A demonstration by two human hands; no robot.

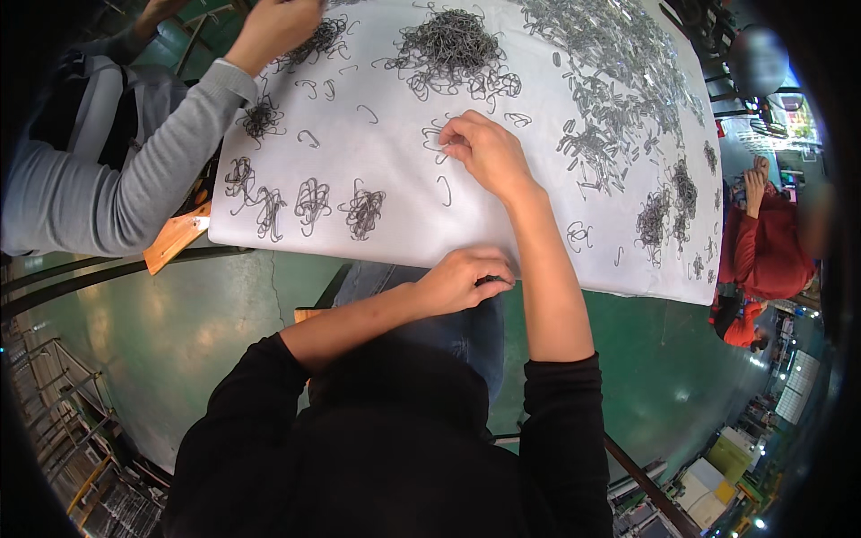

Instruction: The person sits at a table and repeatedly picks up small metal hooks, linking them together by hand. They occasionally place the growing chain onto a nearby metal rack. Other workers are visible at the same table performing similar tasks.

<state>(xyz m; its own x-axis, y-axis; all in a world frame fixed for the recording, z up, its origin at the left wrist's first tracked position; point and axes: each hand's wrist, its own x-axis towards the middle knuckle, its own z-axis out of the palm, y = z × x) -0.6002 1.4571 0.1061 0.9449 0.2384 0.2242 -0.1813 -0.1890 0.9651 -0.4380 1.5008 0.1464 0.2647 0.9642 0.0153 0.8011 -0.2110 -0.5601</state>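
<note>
Our right hand [484,148] pinches wire hooks [437,139] at mid desk [395,242], fingers curled to tease them apart. Our left hand [462,278] closed at near desk edge, apparently clutching gathered hooks. Four small sorted bundles [309,204] near left edge; big tangled pile [448,45] at far edge. Co-worker's hand [273,27] at far left corner.

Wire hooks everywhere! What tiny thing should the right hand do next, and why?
Probably pinch and lift one hook. The right hand has its fingertips on loose wire hooks lying on the white sheet, while the left hand, at the sheet's near edge, seems to grip a small bunch already.
</note>
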